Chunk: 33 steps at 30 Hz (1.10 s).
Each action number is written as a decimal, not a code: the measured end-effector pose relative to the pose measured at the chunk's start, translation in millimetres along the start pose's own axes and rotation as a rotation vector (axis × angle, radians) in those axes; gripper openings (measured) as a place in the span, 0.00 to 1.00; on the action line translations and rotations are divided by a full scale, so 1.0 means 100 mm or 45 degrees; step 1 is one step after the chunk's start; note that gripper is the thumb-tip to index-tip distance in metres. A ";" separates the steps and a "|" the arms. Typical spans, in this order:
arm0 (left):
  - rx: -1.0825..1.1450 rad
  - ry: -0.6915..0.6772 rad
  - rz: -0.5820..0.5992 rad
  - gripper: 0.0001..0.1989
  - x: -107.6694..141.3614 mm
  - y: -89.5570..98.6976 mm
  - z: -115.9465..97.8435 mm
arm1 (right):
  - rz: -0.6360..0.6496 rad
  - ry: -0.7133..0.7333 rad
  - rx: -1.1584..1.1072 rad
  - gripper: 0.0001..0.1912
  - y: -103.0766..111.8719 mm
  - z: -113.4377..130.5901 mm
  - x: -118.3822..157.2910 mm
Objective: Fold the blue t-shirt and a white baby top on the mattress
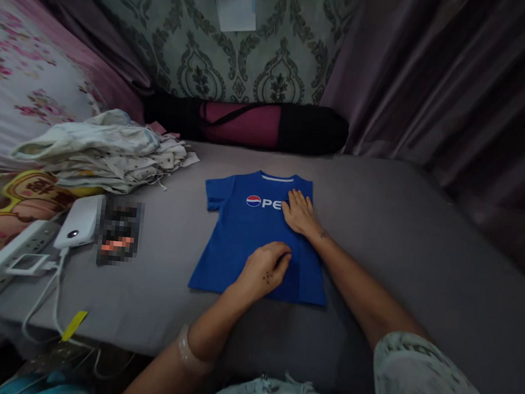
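A blue T-shirt (pixel 233 237) lies front up on the grey bed sheet, its neckline away from me. A round red, white and blue logo and the letters "PE" show on its chest; my right hand covers the rest of the print. One short sleeve sticks out at the left, while on the right no sleeve shows and the edge runs straight. My right hand (pixel 299 211) rests flat on the upper right of the shirt, fingers spread. Over the lower middle, my left hand (pixel 265 266) is curled closed; its fingertips, and anything in them, are hidden.
A pile of light clothes (pixel 113 151) lies at the back left. Nearer are a white power bank (pixel 78 222) with a cable, a power strip (pixel 4 271), a yellow cushion (pixel 21 198) and a pixelated patch. A long black and pink bag (pixel 246 124) lies along the wall.
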State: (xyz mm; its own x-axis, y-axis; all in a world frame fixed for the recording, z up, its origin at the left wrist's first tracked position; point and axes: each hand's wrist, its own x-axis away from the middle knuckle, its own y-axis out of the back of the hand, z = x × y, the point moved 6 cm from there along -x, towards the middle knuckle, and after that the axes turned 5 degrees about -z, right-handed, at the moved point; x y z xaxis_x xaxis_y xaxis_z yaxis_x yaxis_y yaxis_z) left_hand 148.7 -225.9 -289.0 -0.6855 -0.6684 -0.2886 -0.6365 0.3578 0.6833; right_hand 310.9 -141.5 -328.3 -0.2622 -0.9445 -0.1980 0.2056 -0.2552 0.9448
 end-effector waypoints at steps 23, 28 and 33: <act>-0.293 0.194 -0.170 0.14 0.68 0.74 0.59 | 0.076 0.121 -0.022 0.36 0.23 0.22 1.37; -0.321 0.296 -0.318 0.14 0.81 0.95 0.76 | 0.086 0.168 0.071 0.36 0.24 0.23 1.32; -0.400 0.488 -0.442 0.14 1.01 1.12 0.97 | 0.171 0.272 0.214 0.23 0.48 0.51 1.00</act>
State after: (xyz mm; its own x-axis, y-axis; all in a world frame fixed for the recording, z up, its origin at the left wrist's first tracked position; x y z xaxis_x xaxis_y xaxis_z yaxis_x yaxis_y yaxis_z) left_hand -26.0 -189.5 -306.8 -0.2431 -0.9198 -0.3081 -0.6251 -0.0943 0.7748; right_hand 246.5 -237.7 -289.0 -0.0356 -0.9942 -0.1016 0.0614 -0.1037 0.9927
